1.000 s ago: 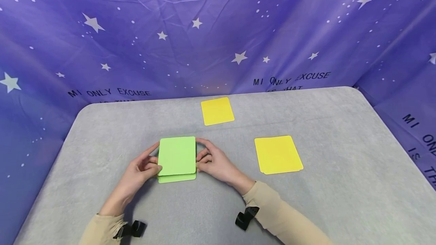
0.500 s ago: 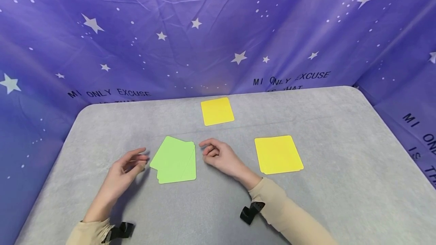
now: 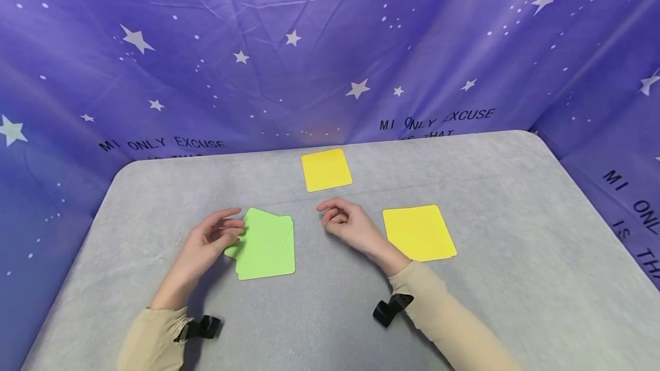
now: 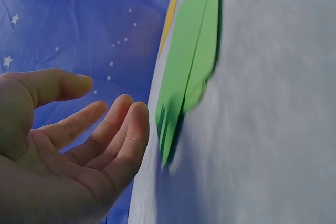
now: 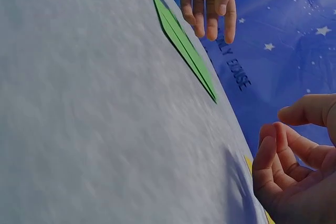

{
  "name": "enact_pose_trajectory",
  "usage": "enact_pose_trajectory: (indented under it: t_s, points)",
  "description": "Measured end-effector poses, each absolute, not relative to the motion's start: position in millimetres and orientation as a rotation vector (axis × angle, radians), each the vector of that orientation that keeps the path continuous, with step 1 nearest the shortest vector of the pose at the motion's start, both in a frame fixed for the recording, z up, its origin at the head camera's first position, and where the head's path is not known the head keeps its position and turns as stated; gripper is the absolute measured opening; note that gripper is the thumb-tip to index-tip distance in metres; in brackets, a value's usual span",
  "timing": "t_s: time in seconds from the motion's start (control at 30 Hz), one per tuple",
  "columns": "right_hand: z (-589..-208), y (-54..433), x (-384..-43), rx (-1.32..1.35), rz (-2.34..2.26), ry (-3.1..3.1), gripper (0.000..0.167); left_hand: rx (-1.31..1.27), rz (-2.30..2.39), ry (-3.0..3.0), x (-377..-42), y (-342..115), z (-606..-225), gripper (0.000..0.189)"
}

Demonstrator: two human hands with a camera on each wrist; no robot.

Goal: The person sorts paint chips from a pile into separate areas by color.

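Several green square cards [image 3: 265, 248] lie stacked on the table, the top one turned at an angle to those below. Just above their left corner hovers my left hand [image 3: 208, 245], fingers loosely bent and holding nothing; its shadow falls on the cards in the left wrist view. To the right of the green cards my right hand [image 3: 356, 231] is raised over the table, fingers relaxed, also with nothing in it. Behind its wrist lies a stack of yellow square cards [image 3: 420, 231], slightly uneven at the lower edge. Farther back is another yellow square card [image 3: 327, 170].
The grey table [image 3: 319, 319] has a rounded far edge. A purple curtain [image 3: 289, 96] with stars and lettering hangs right behind it and along both sides. A black strap device sits on each sleeved wrist.
Both hands have let go of the upper green card, which now lies turned on the stack. My left hand drew away, then came back over the cards; my right hand moved off rightward.
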State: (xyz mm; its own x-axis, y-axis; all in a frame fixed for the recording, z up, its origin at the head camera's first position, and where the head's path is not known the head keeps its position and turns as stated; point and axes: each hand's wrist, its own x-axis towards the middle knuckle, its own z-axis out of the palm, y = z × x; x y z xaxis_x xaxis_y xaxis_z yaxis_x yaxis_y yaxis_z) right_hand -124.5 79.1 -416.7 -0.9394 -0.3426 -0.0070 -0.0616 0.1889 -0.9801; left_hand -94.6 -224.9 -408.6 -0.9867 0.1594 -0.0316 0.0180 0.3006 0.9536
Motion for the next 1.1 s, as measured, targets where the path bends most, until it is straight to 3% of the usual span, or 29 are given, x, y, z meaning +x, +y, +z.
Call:
enact_pose_trajectory:
  t_s: [0.6, 1.1]
  points:
    - [-406, 120, -156, -0.235, -1.865, 2.287, 0.037, 0.206, 1.926, 2.14, -150, -158, -408, 0.05]
    - [-406, 137, -194, -0.128, -1.862, 2.195, 0.055, 0.006, 2.002, 2.015, -184, -121, -410, 0.052]
